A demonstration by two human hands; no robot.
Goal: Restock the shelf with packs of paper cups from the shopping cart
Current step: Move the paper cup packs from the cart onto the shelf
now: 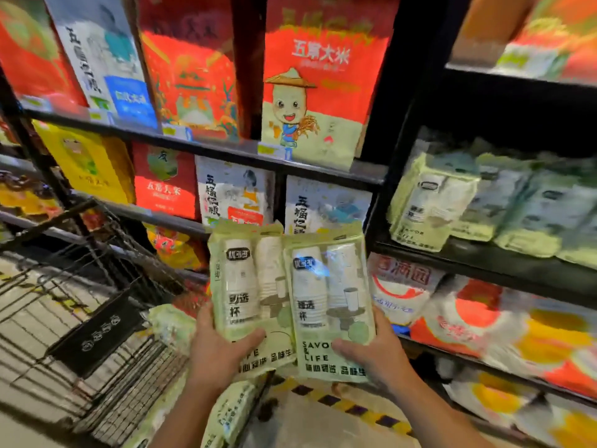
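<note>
— Where are the big fixtures?
— The shelf (478,258) rises above and right of the fingers (250,337). The shopping cart (129,383) sits to their left and below.
— And the cups?
— The shelved packs (429,202) lie up to the right. The left hand (216,350) grips the left pack (245,286) and the right hand (378,354) grips the right pack (326,302). The two packs are side by side, with thumbs clamped across the fronts.

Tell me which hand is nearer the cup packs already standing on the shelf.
Right. The right hand, holding the right pack, is below and left of the shelved packs; the left hand holds the left pack farther left, beside the cart.
</note>
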